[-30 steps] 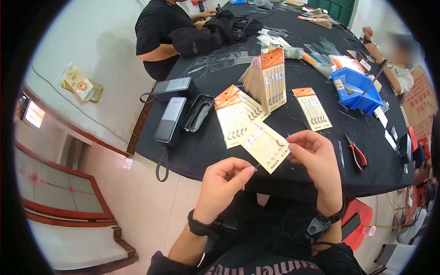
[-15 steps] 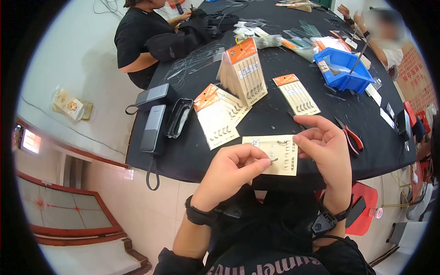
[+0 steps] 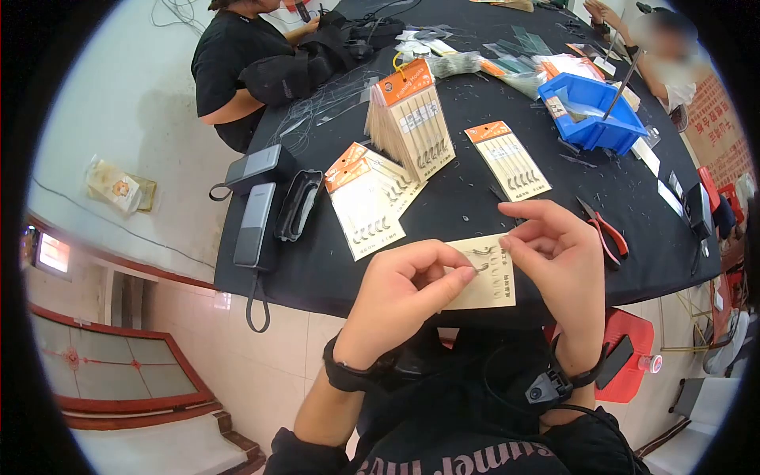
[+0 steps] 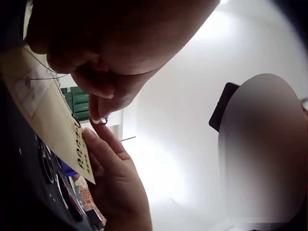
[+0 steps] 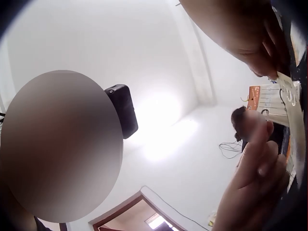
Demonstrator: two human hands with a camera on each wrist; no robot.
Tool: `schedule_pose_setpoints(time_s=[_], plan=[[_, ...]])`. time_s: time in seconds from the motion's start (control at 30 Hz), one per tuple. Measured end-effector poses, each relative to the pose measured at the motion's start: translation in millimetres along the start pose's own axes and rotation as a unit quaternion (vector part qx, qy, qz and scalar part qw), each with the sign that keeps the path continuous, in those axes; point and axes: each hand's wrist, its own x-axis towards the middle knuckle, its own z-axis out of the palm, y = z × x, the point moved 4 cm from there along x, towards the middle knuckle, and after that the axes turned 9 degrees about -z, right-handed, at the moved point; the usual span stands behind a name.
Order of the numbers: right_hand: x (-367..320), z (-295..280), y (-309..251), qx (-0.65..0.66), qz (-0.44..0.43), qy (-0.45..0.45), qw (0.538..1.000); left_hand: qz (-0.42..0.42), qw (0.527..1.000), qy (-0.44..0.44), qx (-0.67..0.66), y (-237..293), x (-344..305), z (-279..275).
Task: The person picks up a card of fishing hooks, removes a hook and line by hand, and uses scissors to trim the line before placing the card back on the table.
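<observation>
Hook card (image 3: 484,277) was held over the 6 o'clock edge of the table (image 3: 467,207), between your hands. Your right hand (image 3: 558,257) pinched its 3 o'clock edge. Your left hand (image 3: 404,297) pinched a small hook (image 4: 99,121) over its 9 o'clock half. Risk, as judged: a loosened pinch could have dropped the hook off the table, or its point could have pricked a fingertip.

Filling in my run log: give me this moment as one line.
left hand pinches hook by card | right hand holds card's right edge | card at near edge of table | pliers lie right of hands
</observation>
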Motion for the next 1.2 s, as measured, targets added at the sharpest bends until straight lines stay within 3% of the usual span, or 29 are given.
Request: schedule_pose_setpoints(time_s=[0.17, 0.7, 1.0, 1.2], plan=[[2.0, 2.1, 2.1, 0.109, 0.047, -0.028, 0.993, -0.046, 0.996, -0.037, -0.062, -3.4, 7.1, 4.4], [-1.1, 3.8, -0.2, 0.126, 0.069, -0.044, 0.989, -0.1, 0.981, -0.082, -0.143, -1.9, 1.7, 6.5], [-1.5, 1.2, 0.4, 0.116, 0.066, -0.046, 0.99, -0.097, 0.995, -0.019, 0.031, 5.3, -6.2, -2.2], [0.7, -7.9, 2.6, 0.1, 0.062, -0.027, 0.993, -0.056, 0.996, 0.015, 0.067, 4.2, -15.2, -8.8]])
